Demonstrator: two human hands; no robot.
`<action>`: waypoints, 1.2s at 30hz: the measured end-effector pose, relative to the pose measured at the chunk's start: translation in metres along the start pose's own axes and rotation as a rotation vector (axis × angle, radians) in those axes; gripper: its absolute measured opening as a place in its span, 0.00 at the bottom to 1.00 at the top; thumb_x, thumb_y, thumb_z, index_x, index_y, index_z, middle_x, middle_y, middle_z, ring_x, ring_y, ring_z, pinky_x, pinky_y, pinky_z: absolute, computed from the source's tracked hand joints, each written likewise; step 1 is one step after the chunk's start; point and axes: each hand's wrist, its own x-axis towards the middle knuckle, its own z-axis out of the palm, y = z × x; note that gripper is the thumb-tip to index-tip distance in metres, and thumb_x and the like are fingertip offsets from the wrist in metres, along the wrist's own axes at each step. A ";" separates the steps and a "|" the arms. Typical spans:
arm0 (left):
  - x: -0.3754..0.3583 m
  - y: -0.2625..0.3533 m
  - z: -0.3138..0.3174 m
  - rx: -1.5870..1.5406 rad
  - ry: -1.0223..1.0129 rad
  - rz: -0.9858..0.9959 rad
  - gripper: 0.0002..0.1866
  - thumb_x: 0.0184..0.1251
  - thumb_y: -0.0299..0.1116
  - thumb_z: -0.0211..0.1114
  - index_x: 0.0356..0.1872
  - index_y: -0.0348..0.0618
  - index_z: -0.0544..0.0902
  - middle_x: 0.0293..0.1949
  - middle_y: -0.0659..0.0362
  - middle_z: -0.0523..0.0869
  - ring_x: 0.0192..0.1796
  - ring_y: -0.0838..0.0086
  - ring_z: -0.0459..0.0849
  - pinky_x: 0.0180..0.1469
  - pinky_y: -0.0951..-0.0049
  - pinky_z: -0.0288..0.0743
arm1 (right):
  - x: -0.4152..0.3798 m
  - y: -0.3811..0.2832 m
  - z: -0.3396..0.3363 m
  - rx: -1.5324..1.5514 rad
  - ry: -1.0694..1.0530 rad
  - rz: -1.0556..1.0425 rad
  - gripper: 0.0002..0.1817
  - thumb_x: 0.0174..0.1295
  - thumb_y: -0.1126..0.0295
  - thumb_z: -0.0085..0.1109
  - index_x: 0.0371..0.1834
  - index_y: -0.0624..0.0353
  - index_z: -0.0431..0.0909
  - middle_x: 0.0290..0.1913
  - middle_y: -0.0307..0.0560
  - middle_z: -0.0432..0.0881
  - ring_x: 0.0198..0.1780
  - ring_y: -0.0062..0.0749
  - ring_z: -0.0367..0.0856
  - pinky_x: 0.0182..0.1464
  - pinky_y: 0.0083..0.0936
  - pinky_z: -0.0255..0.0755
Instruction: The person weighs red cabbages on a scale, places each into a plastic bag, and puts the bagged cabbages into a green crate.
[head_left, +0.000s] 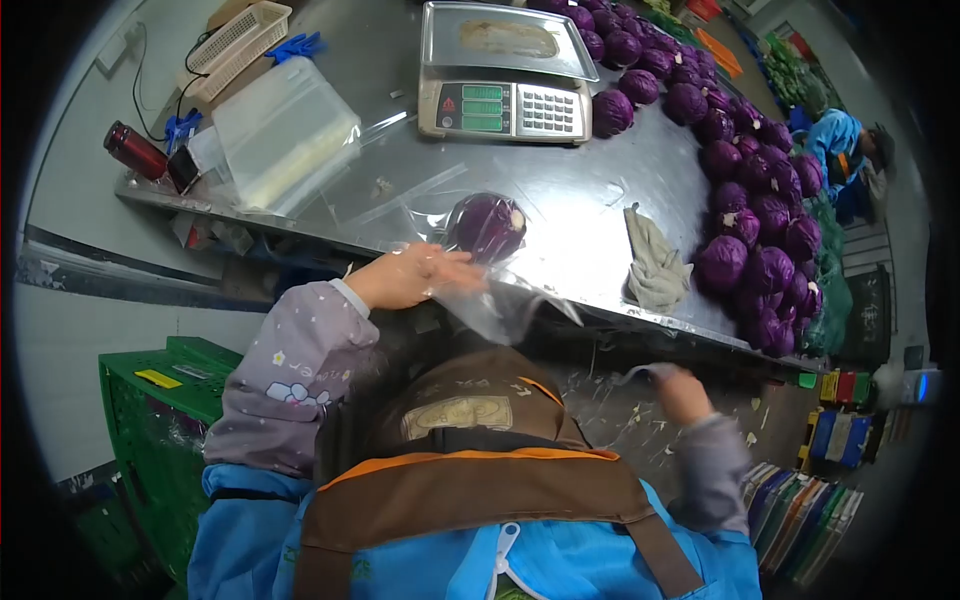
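Note:
A purple cabbage (486, 228) lies in clear plastic film (500, 300) at the near edge of the metal table (385, 200). My left hand (415, 275) is just left of and below the cabbage, its fingers stretched out over the film, palm toward it. The film hangs down over the table edge. Lower right, my right hand (685, 396) is off the table, blurred by motion, with a thin clear strip trailing left from its fingers. A digital scale (505, 108) stands behind the cabbage.
Many purple cabbages (770, 215) are heaped along the right side. A grey cloth (655, 262) lies near the front edge. At left are a clear plastic box (285, 135), a red flask (135, 150) and a white basket (235, 50). A co-worker in blue (835, 140) is far right.

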 end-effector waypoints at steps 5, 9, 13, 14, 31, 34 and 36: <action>0.005 0.010 -0.019 -0.341 0.014 -0.059 0.12 0.63 0.34 0.57 0.44 0.45 0.84 0.51 0.55 0.81 0.61 0.63 0.73 0.62 0.65 0.65 | 0.052 -0.113 -0.042 1.150 0.729 -0.391 0.42 0.44 0.71 0.71 0.65 0.60 0.60 0.66 0.60 0.60 0.66 0.46 0.62 0.64 0.32 0.58; 0.030 0.012 -0.055 -0.356 0.184 -0.239 0.17 0.68 0.39 0.54 0.45 0.35 0.82 0.46 0.53 0.84 0.53 0.68 0.79 0.57 0.68 0.70 | 0.117 -0.163 -0.144 1.235 0.887 -0.658 0.26 0.61 0.64 0.56 0.60 0.67 0.66 0.60 0.57 0.69 0.66 0.43 0.62 0.65 0.31 0.55; 0.091 0.018 -0.100 -0.293 0.606 -0.166 0.22 0.70 0.43 0.52 0.43 0.30 0.81 0.44 0.52 0.84 0.45 0.68 0.83 0.48 0.69 0.76 | 0.176 -0.136 -0.199 2.016 0.440 -0.630 0.32 0.70 0.48 0.31 0.45 0.69 0.74 0.42 0.61 0.80 0.46 0.40 0.80 0.53 0.31 0.71; 0.106 0.021 -0.098 -0.432 0.691 -0.232 0.24 0.70 0.46 0.51 0.38 0.30 0.82 0.38 0.51 0.84 0.38 0.69 0.84 0.40 0.69 0.77 | 0.183 -0.130 -0.203 1.957 0.434 -0.523 0.33 0.69 0.46 0.32 0.43 0.69 0.75 0.36 0.61 0.81 0.40 0.40 0.82 0.48 0.31 0.75; 0.110 -0.031 0.005 0.279 0.415 -0.243 0.29 0.48 0.48 0.70 0.54 0.52 0.76 0.57 0.52 0.70 0.62 0.58 0.65 0.62 0.62 0.61 | 0.223 -0.147 -0.107 1.728 0.126 -0.006 0.17 0.62 0.63 0.49 0.52 0.55 0.65 0.34 0.48 0.75 0.32 0.31 0.75 0.32 0.24 0.71; 0.116 -0.048 -0.005 -0.129 0.541 -0.482 0.23 0.56 0.47 0.65 0.51 0.50 0.78 0.55 0.54 0.73 0.61 0.62 0.68 0.61 0.65 0.63 | 0.222 -0.157 -0.140 2.104 -0.122 -0.144 0.30 0.58 0.74 0.46 0.66 0.46 0.54 0.45 0.49 0.71 0.42 0.29 0.71 0.42 0.25 0.69; 0.097 -0.080 -0.013 -1.303 0.429 -0.561 0.22 0.66 0.51 0.55 0.53 0.49 0.77 0.54 0.58 0.75 0.57 0.69 0.71 0.57 0.69 0.67 | 0.221 -0.165 -0.147 2.007 -0.283 -0.298 0.33 0.59 0.73 0.43 0.70 0.43 0.48 0.50 0.55 0.71 0.44 0.36 0.77 0.42 0.32 0.76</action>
